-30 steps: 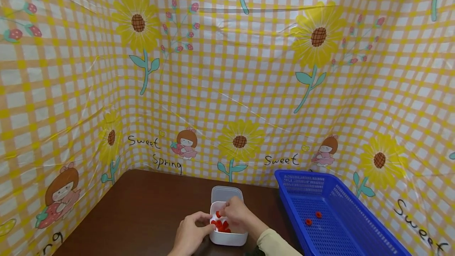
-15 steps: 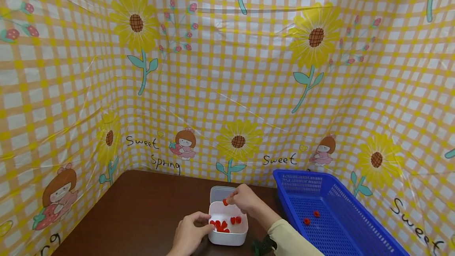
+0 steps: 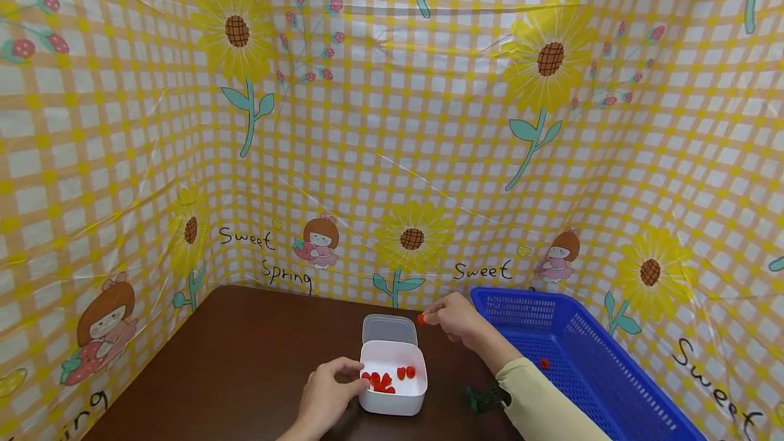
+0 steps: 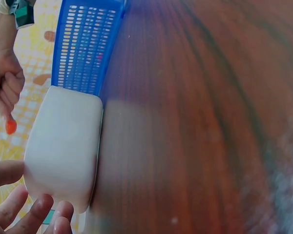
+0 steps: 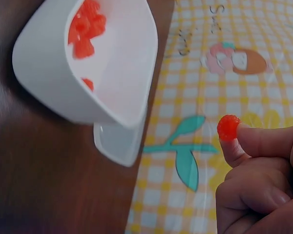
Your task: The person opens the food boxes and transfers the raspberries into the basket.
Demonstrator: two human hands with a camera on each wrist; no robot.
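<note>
The right hand [image 3: 456, 316], pinching a red berry [image 5: 228, 126], has moved away, behind and right of the white box [image 3: 392, 405] (the left hand [image 3: 324, 390], fingers spread, still touches it).

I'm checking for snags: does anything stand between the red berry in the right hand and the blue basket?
Apart from the right hand itself, which pinches the red berry, nothing visible does; the raised side wall of the blue basket would probably need clearing.

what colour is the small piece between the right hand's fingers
Red: the small piece shows best in the right wrist view.
</note>
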